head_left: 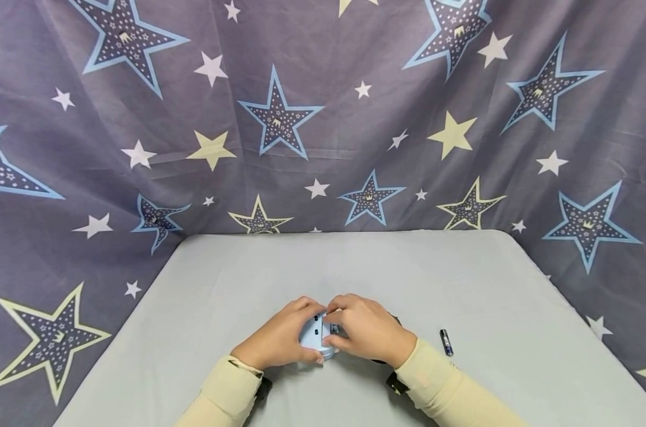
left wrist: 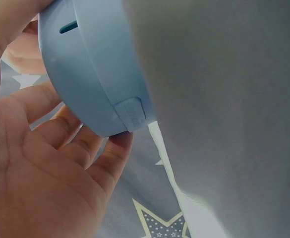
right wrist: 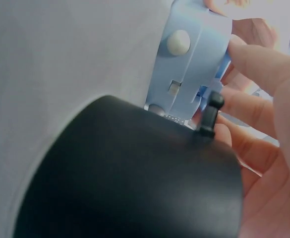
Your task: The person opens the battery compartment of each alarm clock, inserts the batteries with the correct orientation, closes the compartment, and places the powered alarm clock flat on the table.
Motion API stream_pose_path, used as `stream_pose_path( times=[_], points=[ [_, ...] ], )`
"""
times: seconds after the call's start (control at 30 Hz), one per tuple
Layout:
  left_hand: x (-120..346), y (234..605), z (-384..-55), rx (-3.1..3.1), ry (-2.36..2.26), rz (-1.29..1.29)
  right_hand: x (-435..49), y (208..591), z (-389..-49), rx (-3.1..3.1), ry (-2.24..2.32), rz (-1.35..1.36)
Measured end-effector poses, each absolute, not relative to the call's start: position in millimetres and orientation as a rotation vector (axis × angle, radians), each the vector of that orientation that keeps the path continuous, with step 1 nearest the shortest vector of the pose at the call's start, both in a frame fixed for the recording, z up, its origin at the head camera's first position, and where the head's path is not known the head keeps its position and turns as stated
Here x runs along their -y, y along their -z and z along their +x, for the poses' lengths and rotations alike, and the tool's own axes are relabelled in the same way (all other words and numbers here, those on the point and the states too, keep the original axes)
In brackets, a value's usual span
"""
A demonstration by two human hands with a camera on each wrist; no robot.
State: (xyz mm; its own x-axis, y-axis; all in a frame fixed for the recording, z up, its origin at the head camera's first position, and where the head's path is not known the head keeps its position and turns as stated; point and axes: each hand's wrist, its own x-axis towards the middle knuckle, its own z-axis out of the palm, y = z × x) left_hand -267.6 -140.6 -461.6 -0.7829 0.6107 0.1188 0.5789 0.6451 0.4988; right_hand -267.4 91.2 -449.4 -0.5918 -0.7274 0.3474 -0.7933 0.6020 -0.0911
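Note:
A light-blue rounded plastic device [head_left: 310, 338] rests on the table between the hands, its upward face showing small black parts. My left hand [head_left: 280, 335] holds it from the left, fingers along the far side and thumb at the near edge. With curled fingers and thumb, my right hand [head_left: 373, 329] grips its right part, where a small dark part shows. In the left wrist view the device's side [left wrist: 92, 64] has a narrow slot and a raised tab. Seen from the right wrist, its side [right wrist: 194, 64] bears a whitish round foot. What lies under the right fingers is hidden.
A dark cylindrical battery [head_left: 446, 343] lies on the grey-covered table [head_left: 408, 267], right of the right hand. Close to the right wrist camera is a large black rounded thing [right wrist: 135, 173] with a small peg. A star-patterned cloth [head_left: 323, 118] hangs behind the table.

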Motion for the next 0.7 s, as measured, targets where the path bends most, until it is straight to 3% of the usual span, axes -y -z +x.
stream_pose_path(
  times=[0.7],
  points=[
    [140.7,463.2,-268.7,-2.791,-0.835,1.012,-90.9,450.6,-268.7,2.576,-0.370,1.194]
  ],
)
